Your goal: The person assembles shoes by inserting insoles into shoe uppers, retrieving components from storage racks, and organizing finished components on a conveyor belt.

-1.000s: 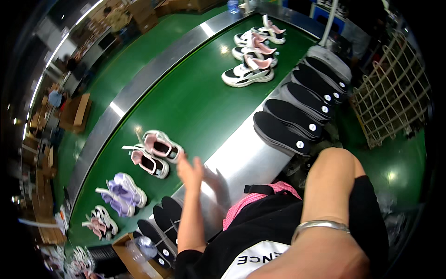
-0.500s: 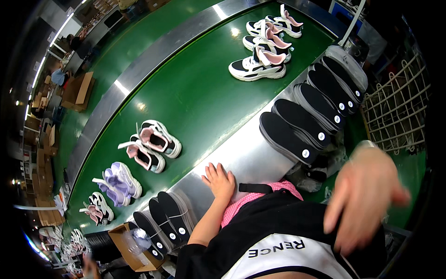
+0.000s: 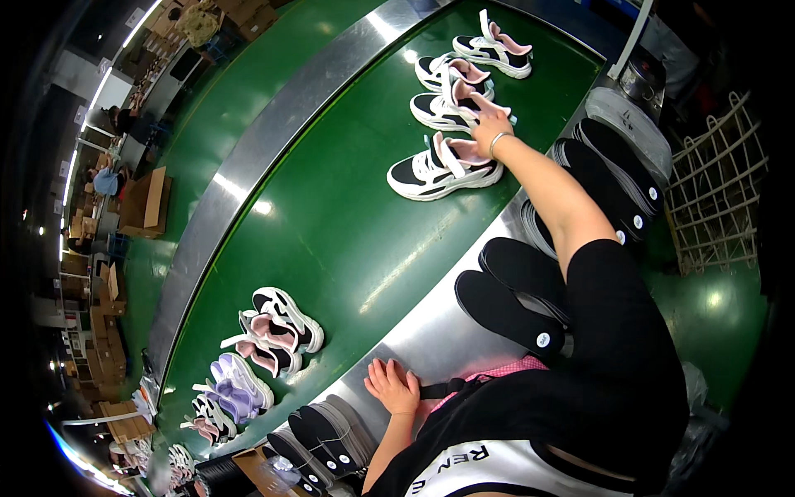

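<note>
I am holding the right arm (image 3: 559,199) outstretched toward upper centre, its right hand (image 3: 490,135) covering the heel of a shoe (image 3: 429,176); from my feed I cannot tell whether its fingers are clamping. My left hand (image 3: 396,391) is lying at lower centre by the metal ledge (image 3: 422,331), fingers slightly apart. A pale mesh crate (image 3: 719,184) is standing at the right edge. A cardboard box (image 3: 251,469), lower left, is holding clear plastic (image 3: 284,474). The shoe, upper centre, is showing black-and-white panels, pink lining and a thick white sole.
</note>
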`<action>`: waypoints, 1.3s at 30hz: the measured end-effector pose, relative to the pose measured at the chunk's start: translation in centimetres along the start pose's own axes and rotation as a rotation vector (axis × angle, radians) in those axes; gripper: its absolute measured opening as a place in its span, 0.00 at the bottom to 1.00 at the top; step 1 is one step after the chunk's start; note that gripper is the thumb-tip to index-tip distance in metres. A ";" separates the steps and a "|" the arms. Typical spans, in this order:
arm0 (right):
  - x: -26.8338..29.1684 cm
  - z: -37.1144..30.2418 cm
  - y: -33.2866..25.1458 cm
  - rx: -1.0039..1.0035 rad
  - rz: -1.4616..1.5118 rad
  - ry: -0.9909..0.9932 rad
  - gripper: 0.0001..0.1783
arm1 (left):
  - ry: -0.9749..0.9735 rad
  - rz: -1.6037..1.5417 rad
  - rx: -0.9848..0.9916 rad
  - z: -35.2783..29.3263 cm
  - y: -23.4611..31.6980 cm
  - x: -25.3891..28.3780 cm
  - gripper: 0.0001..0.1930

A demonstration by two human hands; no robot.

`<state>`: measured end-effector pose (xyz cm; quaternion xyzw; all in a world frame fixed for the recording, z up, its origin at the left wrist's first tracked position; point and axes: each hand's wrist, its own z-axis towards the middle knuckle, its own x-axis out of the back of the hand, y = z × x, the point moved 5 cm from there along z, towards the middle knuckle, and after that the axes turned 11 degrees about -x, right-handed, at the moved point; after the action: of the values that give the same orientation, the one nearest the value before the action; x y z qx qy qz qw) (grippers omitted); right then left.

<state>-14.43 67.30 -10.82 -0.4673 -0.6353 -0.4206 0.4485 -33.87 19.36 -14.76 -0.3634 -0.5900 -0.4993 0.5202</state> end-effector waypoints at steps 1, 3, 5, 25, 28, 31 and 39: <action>0.1 0.5 -0.3 0.008 -0.003 -0.003 0.18 | 0.005 -0.012 0.005 -0.1 0.0 0.0 0.25; -0.1 1.2 -0.8 -0.014 0.086 -0.105 0.17 | 0.013 -0.006 0.002 0.1 0.0 -0.1 0.25; -0.1 1.1 -2.1 0.101 -0.014 -0.199 0.19 | 0.053 0.015 -0.023 0.1 0.0 0.1 0.24; -4.7 -38.3 -20.3 0.607 0.150 -0.281 0.12 | 0.488 -1.051 0.186 -1.4 -2.0 6.4 0.21; -5.2 -40.1 -19.1 0.602 0.146 -0.225 0.16 | 0.525 -0.628 0.187 -3.0 -2.6 7.3 0.16; -3.8 -41.6 -19.0 0.637 -0.099 -0.145 0.17 | 0.479 -1.033 0.338 -2.8 -4.1 6.3 0.13; -0.4 -43.3 -24.8 1.028 0.303 0.229 0.09 | 0.385 -1.231 0.360 -0.9 -6.8 3.8 0.17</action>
<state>-30.76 20.79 -3.49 -0.2254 -0.6316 -0.0347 0.7410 -40.87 16.57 -12.51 0.2275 -0.6602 -0.6548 0.2890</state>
